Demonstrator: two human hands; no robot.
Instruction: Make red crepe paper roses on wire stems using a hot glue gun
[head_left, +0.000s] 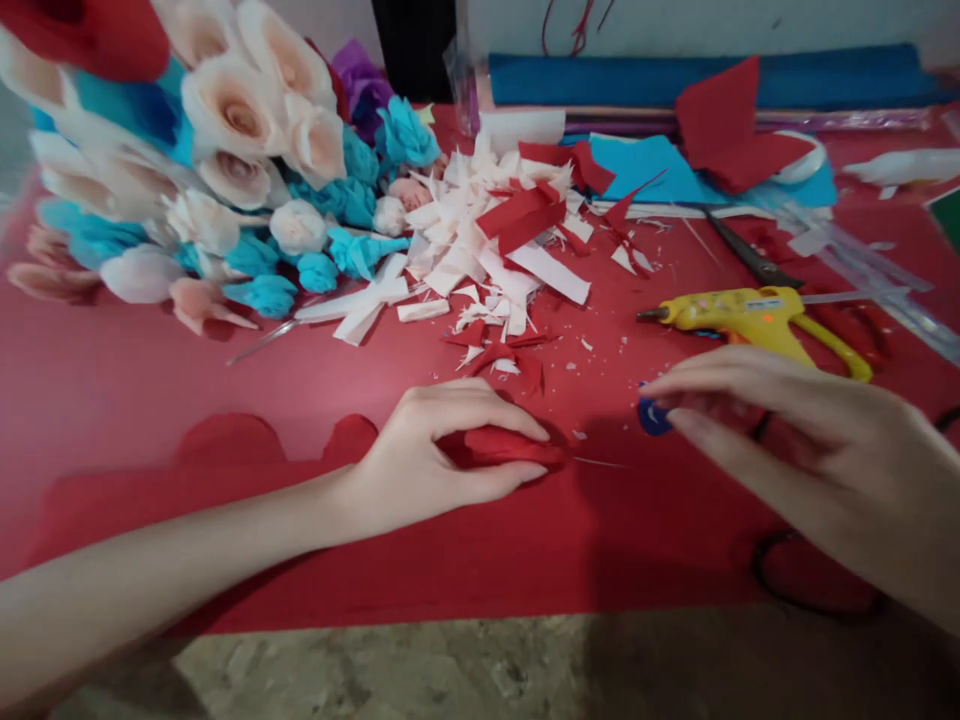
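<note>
My left hand (450, 440) is closed around a rolled red crepe paper flower (510, 445), pinching its right end between thumb and fingers. A thin pale strand (600, 462) sticks out from that end to the right, just above the tabletop. In the fingertips of my right hand (795, 430) is a small round blue object (654, 412), much of it hidden by the fingers; its exact kind cannot be made out. Red petal-shaped paper pieces (231, 440) lie to the left of my left forearm.
Behind my right hand lies a yellow glue gun (739, 310), with scissors (750, 250) beyond it. White and red paper scraps (517, 230) are heaped at centre. Finished paper flowers (236, 120) crowd the back left. A black cable loop (772, 575) rests near the front edge.
</note>
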